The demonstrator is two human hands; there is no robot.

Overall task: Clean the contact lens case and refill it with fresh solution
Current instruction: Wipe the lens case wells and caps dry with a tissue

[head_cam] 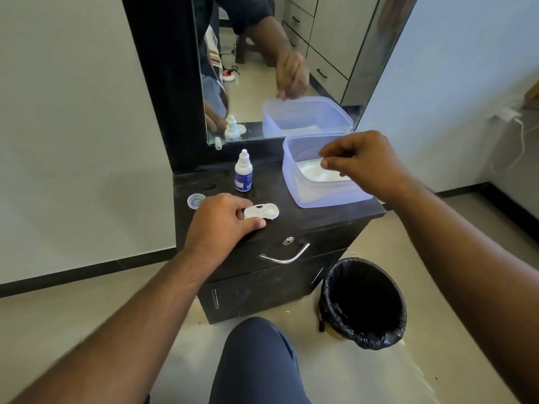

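Observation:
A white contact lens case (264, 212) lies open on the black cabinet top (306, 217). My left hand (221, 220) holds its left end between thumb and fingers. A small white solution bottle (243, 172) with a blue label stands upright behind it. A round clear cap (196, 200) lies to the left of my hand. My right hand (361, 161) hovers over a translucent lavender plastic box (294, 182) and pinches a white tissue (316, 170) inside it.
A mirror (277, 62) stands behind the cabinet and reflects the box, bottle and hands. A bin lined with a black bag (363, 304) sits on the floor at the cabinet's right. The drawer has a metal handle (284, 256). My knee (256, 360) is at bottom centre.

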